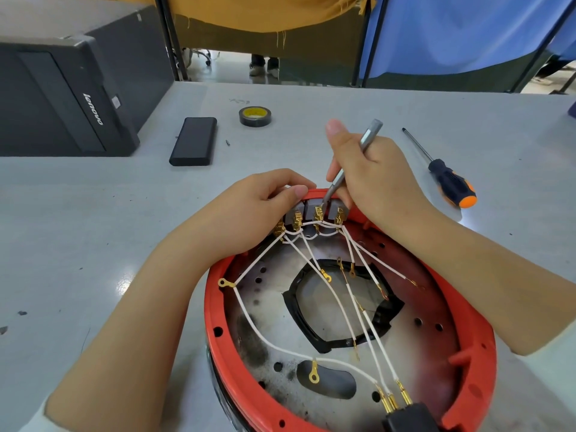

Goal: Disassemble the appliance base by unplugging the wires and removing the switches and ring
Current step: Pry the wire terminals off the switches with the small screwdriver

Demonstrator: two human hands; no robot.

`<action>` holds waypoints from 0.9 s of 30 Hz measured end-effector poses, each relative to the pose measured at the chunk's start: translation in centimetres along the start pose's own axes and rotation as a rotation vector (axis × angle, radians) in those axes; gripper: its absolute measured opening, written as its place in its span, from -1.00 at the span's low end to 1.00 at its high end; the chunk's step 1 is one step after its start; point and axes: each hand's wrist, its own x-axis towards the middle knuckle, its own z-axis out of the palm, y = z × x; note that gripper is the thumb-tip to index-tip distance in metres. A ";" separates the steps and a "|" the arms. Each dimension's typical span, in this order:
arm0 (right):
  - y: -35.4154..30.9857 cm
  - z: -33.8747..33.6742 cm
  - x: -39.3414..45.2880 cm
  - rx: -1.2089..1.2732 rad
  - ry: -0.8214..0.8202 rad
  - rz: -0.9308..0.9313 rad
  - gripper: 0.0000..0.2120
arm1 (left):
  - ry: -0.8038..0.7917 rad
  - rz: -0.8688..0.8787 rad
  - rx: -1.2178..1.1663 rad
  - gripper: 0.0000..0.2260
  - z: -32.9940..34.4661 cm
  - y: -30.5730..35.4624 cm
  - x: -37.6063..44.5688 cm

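The appliance base (352,310), a round shell with a red plastic rim and a scorched metal floor, lies open side up on the grey table (93,232), close to the person. A row of grey switches (314,213) sits along its far rim, each with brass terminals, and white wires (358,310) fan out from them across the floor to a black plug block (408,419) at the near edge (several wires end in loose brass ring lugs). A black ring (343,304) frames the opening in the middle of the floor. The left hand (265,210) curls over the far rim, fingers bent around the leftmost switches and thumb pressed beside them. The right hand (371,173) grips a slim silver tool (352,163) like a pen, its tip set against a brass terminal on one of the middle switches. Farther back on the table lie a black-and-orange screwdriver (445,179), a roll of black tape (255,116) and a flat black case (194,141), with a dark computer tower (62,98) at the left.
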 end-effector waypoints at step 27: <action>-0.1 0.0 0.1 -0.031 0.012 0.072 -0.48 | -0.015 -0.021 -0.011 -0.78 -0.1 0.2 -0.2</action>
